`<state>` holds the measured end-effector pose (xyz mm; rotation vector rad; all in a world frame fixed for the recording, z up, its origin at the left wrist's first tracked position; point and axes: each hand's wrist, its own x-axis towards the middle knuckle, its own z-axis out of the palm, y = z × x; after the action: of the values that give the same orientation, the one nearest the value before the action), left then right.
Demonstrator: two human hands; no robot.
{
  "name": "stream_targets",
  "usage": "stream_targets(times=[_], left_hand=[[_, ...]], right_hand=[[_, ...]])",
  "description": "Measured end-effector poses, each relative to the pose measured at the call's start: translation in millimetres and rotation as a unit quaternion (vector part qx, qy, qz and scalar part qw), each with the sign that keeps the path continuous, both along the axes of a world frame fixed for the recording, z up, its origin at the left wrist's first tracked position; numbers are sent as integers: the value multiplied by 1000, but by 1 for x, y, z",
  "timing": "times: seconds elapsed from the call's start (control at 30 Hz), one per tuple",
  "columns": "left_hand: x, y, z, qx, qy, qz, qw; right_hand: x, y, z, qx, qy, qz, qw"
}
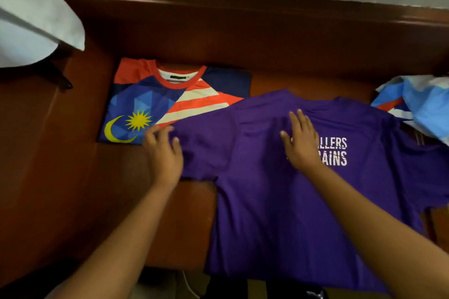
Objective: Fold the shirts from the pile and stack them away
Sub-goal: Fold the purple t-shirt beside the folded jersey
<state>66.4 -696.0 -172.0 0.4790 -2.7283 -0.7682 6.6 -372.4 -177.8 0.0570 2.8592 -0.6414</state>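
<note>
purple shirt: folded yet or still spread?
Spread. The purple shirt lies flat on the table, sleeve out under the left hand; right hand presses its back.

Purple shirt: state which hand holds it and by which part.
The left hand grips the purple shirt at its left sleeve edge. The right hand holds nothing; it presses flat on the shirt's upper back.

The right hand (301,141) covers the first letters of the purple shirt (279,213) print. The light-blue shirt pile (418,102) is cut off at the right edge
</note>
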Motion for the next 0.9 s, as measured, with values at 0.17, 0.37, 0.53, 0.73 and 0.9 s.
stream_targets(times=[0.17,0.37,0.53,0.73,0.9], left_hand=[[51,71,-34,-127,-117,-218,960],[35,68,-28,-123,-123,-178,968],[110,90,-13,-14,-123,-82,989],[189,127,-24,29,-232,-2,972],[207,138,-23,63,-229,98,967]], right_hand=[[71,34,-21,67,-48,8,997],[68,55,-5,16,-6,-55,998],[175,123,5,14,46,-206,977],[261,193,-7,92,-14,-291,952],[274,219,-3,87,-38,-350,932]])
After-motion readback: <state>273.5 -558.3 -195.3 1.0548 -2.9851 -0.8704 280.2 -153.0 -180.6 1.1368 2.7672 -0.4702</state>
